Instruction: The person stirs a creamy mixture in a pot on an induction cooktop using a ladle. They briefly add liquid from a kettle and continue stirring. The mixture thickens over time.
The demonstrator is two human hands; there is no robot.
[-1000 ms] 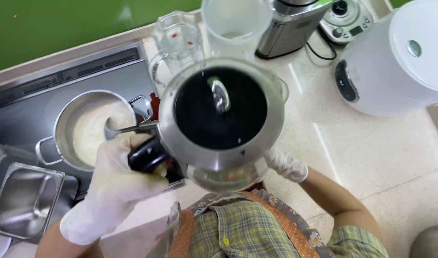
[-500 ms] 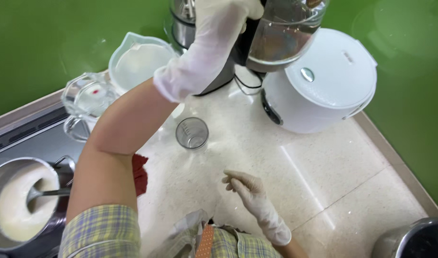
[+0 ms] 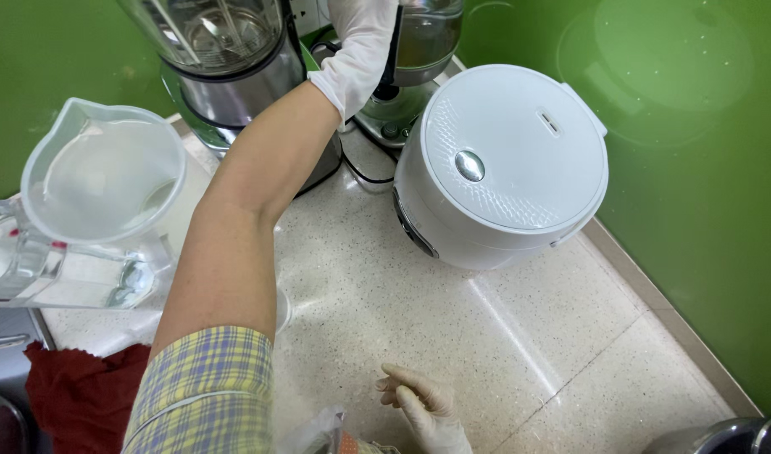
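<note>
My left hand [image 3: 364,42], gloved, has its grip closed around the handle of the glass jug [image 3: 423,38] over its base at the desk's [image 3: 486,336] back, beside the white cooker [image 3: 503,160]. My right hand [image 3: 423,408] rests loosely open on the desk.

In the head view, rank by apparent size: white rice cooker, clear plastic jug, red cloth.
1. Rice cooker, clearly largest.
2. Jug, though it sits nearer the camera's edge, so only apparent.
3. Red cloth, smallest; partly cut off by the sleeve and the frame edge, so its true extent is unsure.

white rice cooker [image 3: 507,160], steel blender [image 3: 226,59], clear plastic pitcher [image 3: 99,181], red cloth [image 3: 83,395] on speckled counter [image 3: 503,361]
</note>
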